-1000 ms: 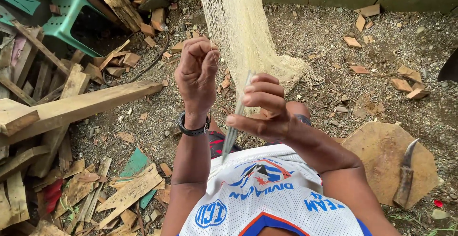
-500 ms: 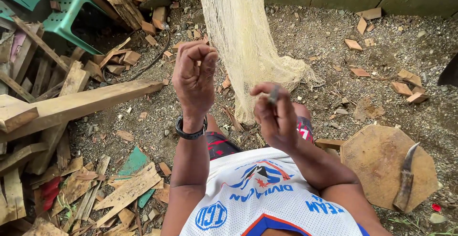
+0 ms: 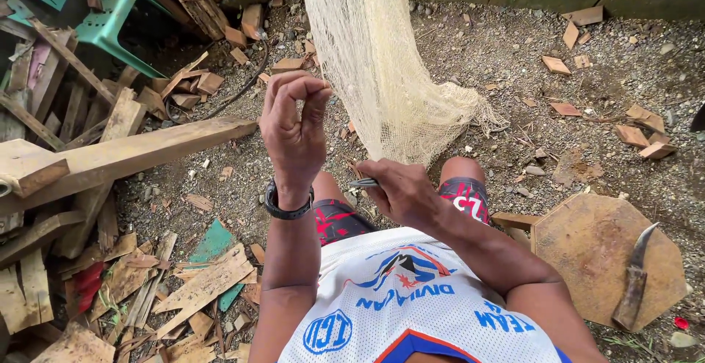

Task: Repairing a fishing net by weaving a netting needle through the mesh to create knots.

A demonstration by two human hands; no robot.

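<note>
**Pale net, held at two grips**

Item: cream mesh net (image 3: 382, 77), hanging in a long bunch from beyond the top of the view and ending in a gathered heap on the gravel ground (image 3: 514, 62), just ahead of your knees.

Left hand (image 3: 294, 124): raised, thumb and forefinger pinched together at the net's near edge. Whether a strand actually sits in that grip cannot be told. A dark wristband (image 3: 288, 209) circles the wrist below it.

Right hand (image 3: 400, 190): lower, clenched around a slim dark tool (image 3: 363, 182) whose tip pokes out toward your left hand, just beneath the net's bottom fold.

Beyond the left grip: a long plank (image 3: 147, 150) lying across a heap of scrap boards, with a green plastic chair (image 3: 110, 22) farther out.

Beyond the right grip: an eight-sided wooden block (image 3: 587, 253) on the ground, a worn knife (image 3: 635, 278) lying flat on top of it. Broken wood chips (image 3: 639, 132) are scattered farther away over the gravel.
</note>
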